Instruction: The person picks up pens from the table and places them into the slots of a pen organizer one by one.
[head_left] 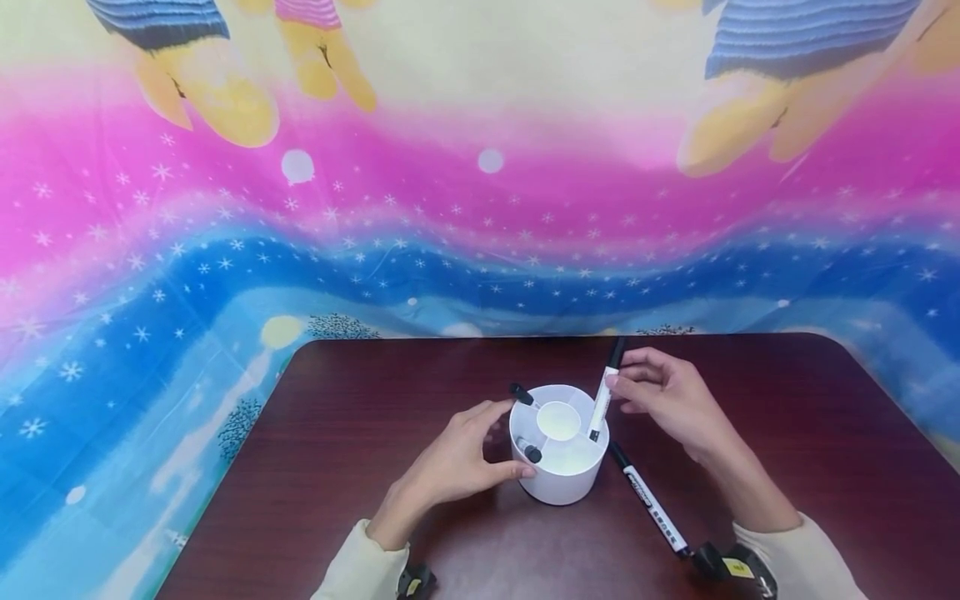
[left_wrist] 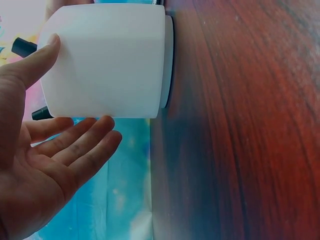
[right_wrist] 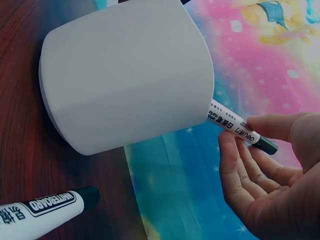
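Observation:
A round white pen holder (head_left: pixel 558 483) with a ringed middle and divided compartments stands upright on the table. My left hand (head_left: pixel 465 450) holds its left side, thumb on the front wall and fingers toward the back. In the right hand (head_left: pixel 675 400), thumb and fingers pinch a whiteboard marker (head_left: pixel 602 396), its black cap up. That marker tilts, its lower end inside the holder's right compartment. Two other markers sit in the left compartments, one with a black end (head_left: pixel 521 393) leaning over the rim, the other a capped marker (head_left: pixel 529 450) lower down.
One more whiteboard marker (head_left: pixel 652 508) lies on the dark red wooden table (head_left: pixel 360 417), between the holder and the right wrist. Behind the table hangs a colourful patterned cloth (head_left: pixel 450 208). Black straps with yellow labels are around both wrists.

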